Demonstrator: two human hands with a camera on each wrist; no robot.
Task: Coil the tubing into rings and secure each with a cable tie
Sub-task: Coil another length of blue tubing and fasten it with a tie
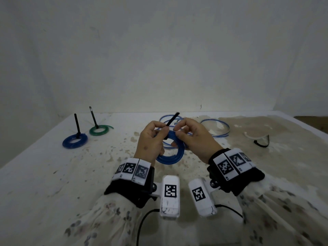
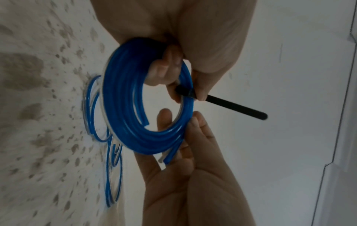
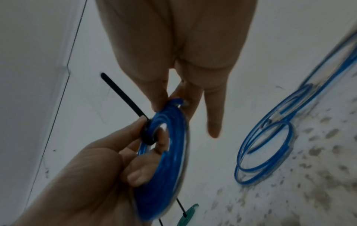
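Observation:
Above the table's middle I hold a coil of blue tubing (image 1: 170, 158) between both hands. A black cable tie (image 1: 171, 124) is wrapped round the coil's far side, and its tail sticks up and away. My left hand (image 1: 160, 134) has fingers through the ring and pinches the cable tie (image 2: 231, 106) at its head. My right hand (image 1: 177, 132) pinches the coil (image 3: 166, 152) at its rim, where the tube ends (image 2: 164, 159) stick out. In the right wrist view one right finger (image 3: 213, 122) points straight out.
Two tied rings lie at the far left, one blue (image 1: 74, 141) and one green (image 1: 99, 130), each with a black tie standing up. Loose blue tubing (image 1: 215, 129) lies behind the hands. Spare ties (image 1: 262, 142) lie at the right. The stained table (image 1: 53, 174) ends at the wall.

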